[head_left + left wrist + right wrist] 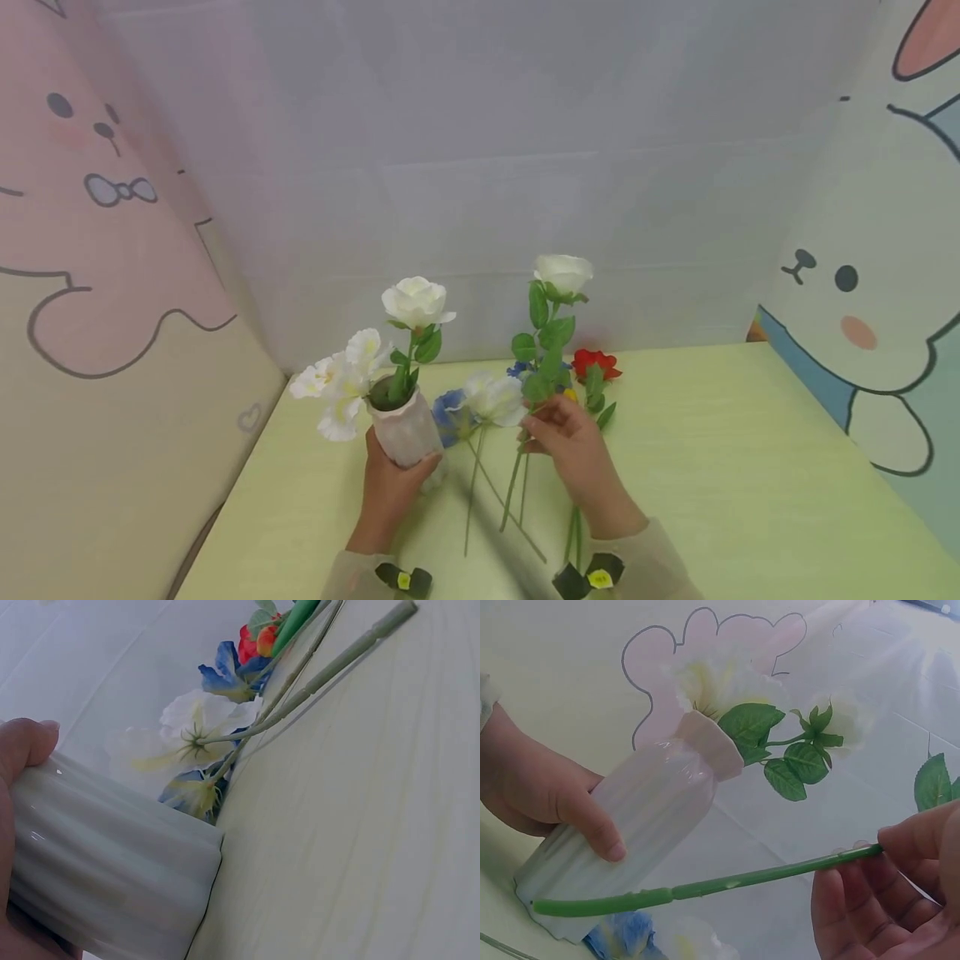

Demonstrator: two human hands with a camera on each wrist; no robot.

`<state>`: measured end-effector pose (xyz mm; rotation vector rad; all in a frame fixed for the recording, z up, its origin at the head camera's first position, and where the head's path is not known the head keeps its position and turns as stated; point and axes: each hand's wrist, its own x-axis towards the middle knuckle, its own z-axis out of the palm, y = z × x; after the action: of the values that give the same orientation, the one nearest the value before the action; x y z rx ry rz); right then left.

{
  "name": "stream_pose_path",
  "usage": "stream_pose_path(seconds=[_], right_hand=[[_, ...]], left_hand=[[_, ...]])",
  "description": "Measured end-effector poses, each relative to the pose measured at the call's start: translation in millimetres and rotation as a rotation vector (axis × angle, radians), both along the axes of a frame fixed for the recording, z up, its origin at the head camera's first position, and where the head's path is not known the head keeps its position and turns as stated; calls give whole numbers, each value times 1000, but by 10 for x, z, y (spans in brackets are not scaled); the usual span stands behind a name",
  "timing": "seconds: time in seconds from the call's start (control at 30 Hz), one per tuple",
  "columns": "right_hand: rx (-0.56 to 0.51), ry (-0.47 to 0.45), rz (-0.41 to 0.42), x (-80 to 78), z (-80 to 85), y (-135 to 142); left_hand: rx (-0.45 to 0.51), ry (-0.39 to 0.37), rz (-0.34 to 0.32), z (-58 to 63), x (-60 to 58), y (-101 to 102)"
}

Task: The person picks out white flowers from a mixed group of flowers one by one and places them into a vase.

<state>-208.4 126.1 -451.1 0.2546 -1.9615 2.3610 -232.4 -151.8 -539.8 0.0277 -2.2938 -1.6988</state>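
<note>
A white fluted vase (408,429) stands on the table, and my left hand (392,487) grips it round its body. In its mouth are a white rose (417,302) with green leaves and white ruffled flowers (341,383) that lean out to the left. My right hand (573,442) pinches the green stem (727,881) of a second white rose (562,275) between thumb and fingers. That rose is upright to the right of the vase, its stem's lower end hanging free. In the left wrist view the vase (112,855) fills the lower left, with fingers at its side.
Between the hands lie a white flower (493,400) and a blue flower (452,417) with long thin stems. A red flower (595,364) lies behind the right hand, near more blue petals. A pale curtain (480,208) hangs along the back edge of the yellow-green table (750,467).
</note>
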Motion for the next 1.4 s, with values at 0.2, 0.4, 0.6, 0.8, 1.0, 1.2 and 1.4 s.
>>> stream_pose_path(seconds=[0.2, 0.4, 0.6, 0.8, 1.0, 1.2, 1.4], right_hand=[[-14, 26, 18, -4, 85, -39], [-12, 51, 83, -19, 142, -66], [-26, 78, 158, -31, 150, -48], [-1, 75, 180, -61, 164, -37], [8, 113, 207, -71, 224, -67], [67, 164, 227, -73, 293, -99], [124, 206, 257, -83, 336, -113]], left_hand=[[2, 17, -18, 17, -35, 1], [19, 17, -10, 11, -39, 6], [24, 15, -11, 2, -31, 9], [21, 6, -12, 2, -17, 7], [19, -6, -1, 7, 4, -1], [24, -4, -13, 14, 7, -9], [21, 1, -21, 16, 12, -12]])
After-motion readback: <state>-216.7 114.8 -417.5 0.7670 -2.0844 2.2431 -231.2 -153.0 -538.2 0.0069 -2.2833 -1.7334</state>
